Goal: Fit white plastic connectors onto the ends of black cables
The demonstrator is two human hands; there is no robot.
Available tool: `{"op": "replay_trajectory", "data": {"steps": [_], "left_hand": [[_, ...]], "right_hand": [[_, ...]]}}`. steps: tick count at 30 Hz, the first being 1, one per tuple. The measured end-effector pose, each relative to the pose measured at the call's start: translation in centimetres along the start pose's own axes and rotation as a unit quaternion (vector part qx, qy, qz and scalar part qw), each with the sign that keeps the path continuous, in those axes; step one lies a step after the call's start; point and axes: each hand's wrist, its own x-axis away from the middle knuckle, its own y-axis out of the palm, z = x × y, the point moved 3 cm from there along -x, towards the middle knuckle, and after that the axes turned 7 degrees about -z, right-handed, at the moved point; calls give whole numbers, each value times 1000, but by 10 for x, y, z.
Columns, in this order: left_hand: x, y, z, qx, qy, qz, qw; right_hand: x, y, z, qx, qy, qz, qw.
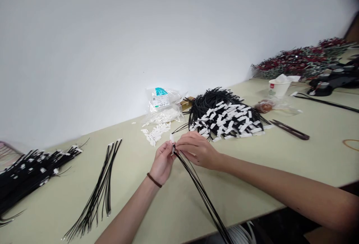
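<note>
My left hand pinches a small white plastic connector above the middle of the table. Touching it from the other side, my right hand has its fingers closed round the end of a thin black wire. From the connector, several black wires run down toward me and past the table's front edge. Behind my right hand lies a big heap of black wires with white connectors. Loose white connectors are scattered just beyond my left hand.
A clear bag of white connectors stands by the wall. A small wire bundle and a larger one lie on the left. Thread snips, a paper cup and red-green stems are on the right.
</note>
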Motion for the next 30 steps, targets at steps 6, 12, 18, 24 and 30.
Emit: {"op": "replay_trajectory", "data": {"steps": [6, 12, 18, 24, 30], "left_hand": [[-1, -4, 1, -23, 4, 34, 999], [-4, -8, -2, -54, 0, 40, 998], [-4, -11, -1, -54, -3, 57, 997], [-5, -12, 0, -23, 5, 36, 999], [-5, -11, 0, -18, 4, 6, 1000]], "right_hand": [[-6, -25, 19, -230, 243, 76, 939], [-5, -52, 60, -428, 329, 316, 780], [-2, -75, 70, -238, 324, 362, 841], [-11, -50, 31, 80, 81, 84, 990], [-5, -30, 24, 169, 42, 5, 985]]}}
